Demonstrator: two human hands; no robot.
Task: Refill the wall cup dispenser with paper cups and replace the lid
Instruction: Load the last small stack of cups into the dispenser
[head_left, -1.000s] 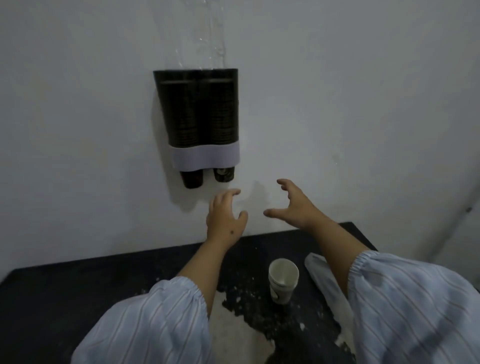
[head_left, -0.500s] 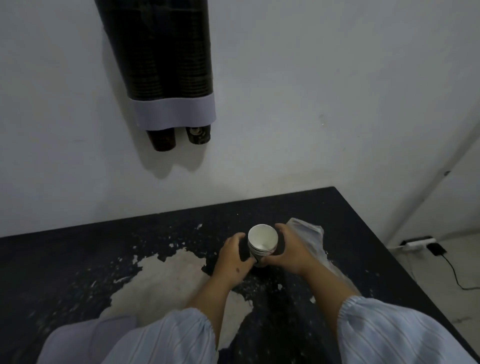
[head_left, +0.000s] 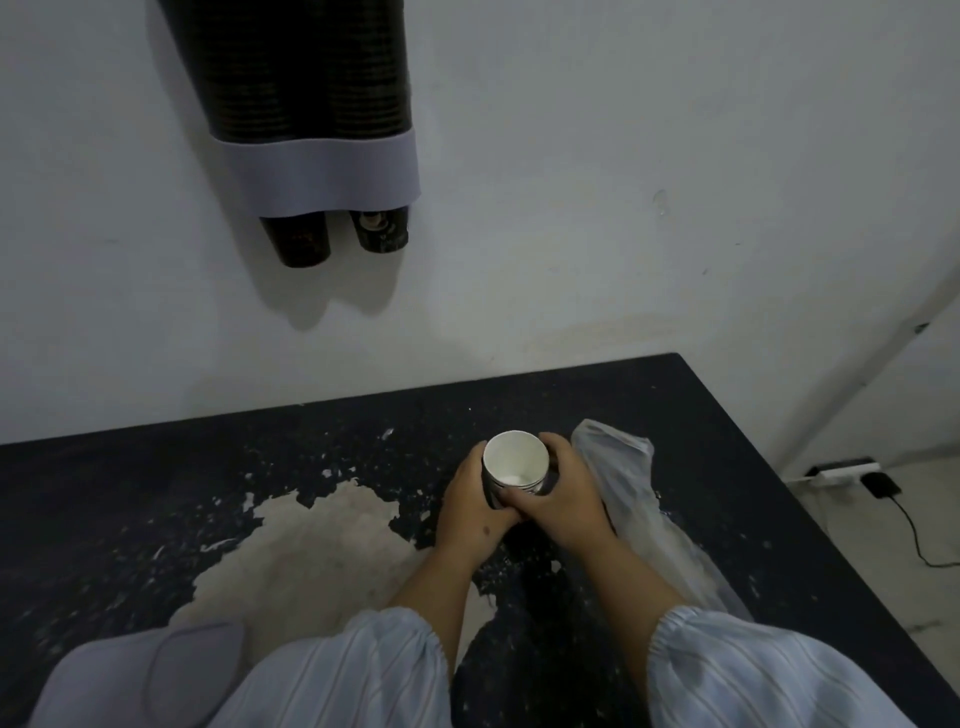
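White wall (head_left: 623, 156) backs a black table (head_left: 130, 519) whose coating has flaked away in a pale patch. On that wall, up and to the left of the hands, hangs the cup dispenser (head_left: 311, 104), its two dark tubes banded in pale grey at the base, with a dark cup bottom poking out below each. Well below the dispenser, on the table, stands a short stack of paper cups (head_left: 515, 461), mouth up. The left hand (head_left: 474, 512) and right hand (head_left: 563, 501) wrap it from either side, fingers curled against its wall. Just right of the stack lies a crumpled clear plastic sleeve (head_left: 639, 509). A grey lid (head_left: 140, 675) rests at the table's near left edge.
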